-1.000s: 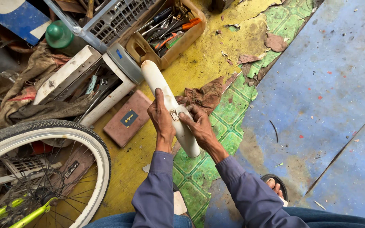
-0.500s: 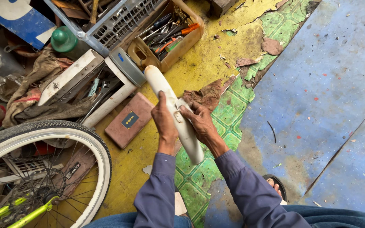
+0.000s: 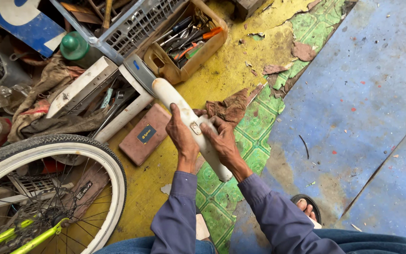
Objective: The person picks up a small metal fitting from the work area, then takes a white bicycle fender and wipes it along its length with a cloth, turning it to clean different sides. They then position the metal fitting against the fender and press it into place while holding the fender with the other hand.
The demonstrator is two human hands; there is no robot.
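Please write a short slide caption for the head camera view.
Both hands, left hand and right hand, hold a white bicycle mudguard above a worn floor.

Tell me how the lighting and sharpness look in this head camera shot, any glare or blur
Head view: soft, even daylight, no hard shadows or glare; both hands, left hand and right hand, and the white fender they grip are sharp; the bicycle wheel at the lower left edge bows slightly from wide-angle distortion; no motion blur visible.
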